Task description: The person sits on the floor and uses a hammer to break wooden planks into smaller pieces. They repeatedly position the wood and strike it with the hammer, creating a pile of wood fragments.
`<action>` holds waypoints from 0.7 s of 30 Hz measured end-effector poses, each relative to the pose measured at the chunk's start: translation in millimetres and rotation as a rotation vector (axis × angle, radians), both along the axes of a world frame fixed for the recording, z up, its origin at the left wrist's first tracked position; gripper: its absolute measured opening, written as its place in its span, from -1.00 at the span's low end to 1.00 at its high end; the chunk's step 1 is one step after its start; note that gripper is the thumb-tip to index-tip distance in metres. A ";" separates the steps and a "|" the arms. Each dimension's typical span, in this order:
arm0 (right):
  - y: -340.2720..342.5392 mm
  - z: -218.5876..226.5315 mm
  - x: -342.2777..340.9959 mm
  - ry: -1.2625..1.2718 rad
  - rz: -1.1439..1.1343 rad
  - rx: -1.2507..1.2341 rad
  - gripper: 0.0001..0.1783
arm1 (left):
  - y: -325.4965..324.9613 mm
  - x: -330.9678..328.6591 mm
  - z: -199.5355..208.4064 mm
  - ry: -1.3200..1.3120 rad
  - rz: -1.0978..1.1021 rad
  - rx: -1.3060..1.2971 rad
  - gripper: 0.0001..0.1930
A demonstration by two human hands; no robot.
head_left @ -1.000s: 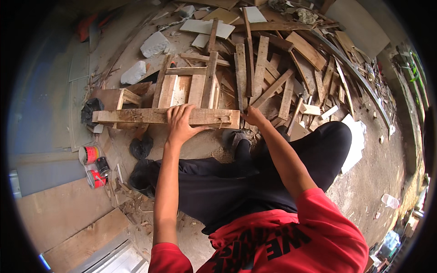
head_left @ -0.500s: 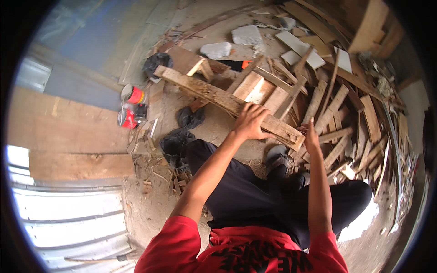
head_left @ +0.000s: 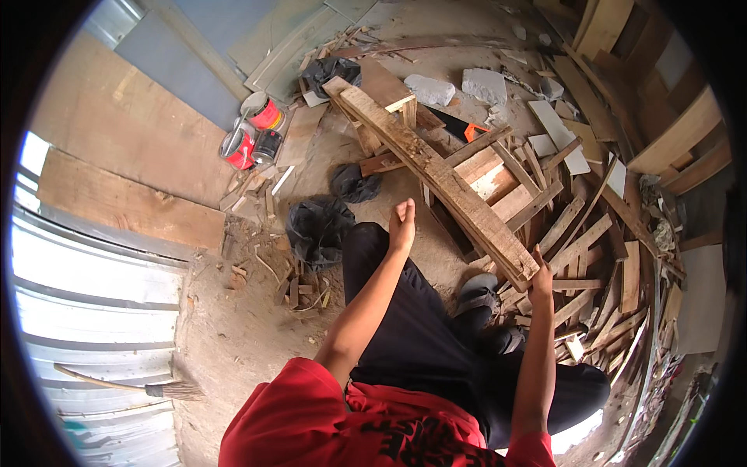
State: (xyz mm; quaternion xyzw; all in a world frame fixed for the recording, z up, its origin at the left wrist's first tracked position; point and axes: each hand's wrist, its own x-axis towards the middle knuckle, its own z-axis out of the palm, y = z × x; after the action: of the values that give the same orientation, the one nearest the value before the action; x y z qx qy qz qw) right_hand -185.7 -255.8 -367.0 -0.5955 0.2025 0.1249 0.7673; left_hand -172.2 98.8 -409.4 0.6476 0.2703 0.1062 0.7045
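The bare left hand (head_left: 401,230) is raised clear of the long, rough, square-edged brown wooden beam (head_left: 443,183), its fingers (head_left: 405,210) stretched out and holding nothing. The right hand (head_left: 541,282) is at the beam's near end, one finger pointing along its side; whether those fingers clamp the wood or merely touch it cannot be told. From the right fingers the beam slants away to the far left, passing beyond the left fingertips. Past the beam, ahead of and to the right of the left fingers, lies a pale brown slatted wooden frame (head_left: 531,205), with an orange-handled saw (head_left: 474,132) farther ahead and two broken whitish blocks (head_left: 484,86) beyond that. To the right of the right fingers spreads a jumbled heap of brown wooden offcuts (head_left: 583,243). A crumpled black plastic bag (head_left: 319,233) sits left of the left fingers, with a smaller black plastic bundle (head_left: 355,184) ahead of it. Farther ahead and left stand two red-labelled round cans (head_left: 263,111) beside a small black can (head_left: 267,146). Well behind and left of the left fingers lies a straw broom (head_left: 175,391).
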 end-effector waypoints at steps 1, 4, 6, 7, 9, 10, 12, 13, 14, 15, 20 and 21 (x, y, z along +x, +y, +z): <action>-4.9 -6.6 3.4 0.033 0.008 -0.043 -0.41 | 1.5 3.7 -6.9 -0.023 -0.064 -0.003 -0.30; -9.5 -12.8 3.0 0.106 0.023 0.081 -0.40 | -14.1 15.4 -4.5 -0.104 -0.209 -0.044 -0.20; -5.1 -4.9 -2.6 0.121 0.054 0.180 -0.37 | -32.8 20.9 4.6 -0.184 -0.174 -0.098 -0.16; -7.0 -6.1 -2.0 0.178 0.041 0.188 -0.41 | -41.8 27.2 12.4 -0.197 -0.160 -0.167 -0.13; -8.7 -9.9 -3.8 0.223 0.065 0.256 -0.47 | -52.0 35.2 14.3 -0.254 -0.129 -0.270 -0.10; -10.4 -18.1 0.0 0.203 0.107 0.315 -0.49 | -53.6 40.4 11.6 -0.306 -0.113 -0.304 -0.08; -17.0 -33.0 0.2 0.180 0.109 0.400 -0.50 | -66.5 39.7 15.4 -0.260 -0.068 -0.175 -0.08; -17.2 -37.1 -1.6 0.173 0.082 0.427 -0.48 | -73.5 38.3 18.8 -0.324 0.004 -0.096 -0.09; -21.3 -39.9 -6.0 0.168 0.041 0.451 -0.46 | -82.3 33.0 27.3 -0.255 -0.020 -0.141 -0.08; -23.3 -38.3 -14.8 0.198 -0.048 0.424 -0.39 | -90.4 24.7 37.0 -0.181 -0.045 -0.179 -0.07; -22.8 -45.8 -23.6 0.342 -0.089 0.556 -0.38 | -113.1 12.5 25.9 -0.078 -0.021 -0.170 -0.10; -18.8 -42.0 -21.0 0.367 -0.073 0.559 -0.43 | -114.5 10.2 21.8 -0.081 -0.023 -0.197 -0.16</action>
State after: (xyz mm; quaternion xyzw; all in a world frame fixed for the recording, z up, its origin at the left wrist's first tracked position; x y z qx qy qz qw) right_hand -206.7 -274.6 -409.0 -0.3221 0.3166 0.2531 0.8556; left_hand -162.1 -15.7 -387.7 0.5734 0.2431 0.0969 0.7764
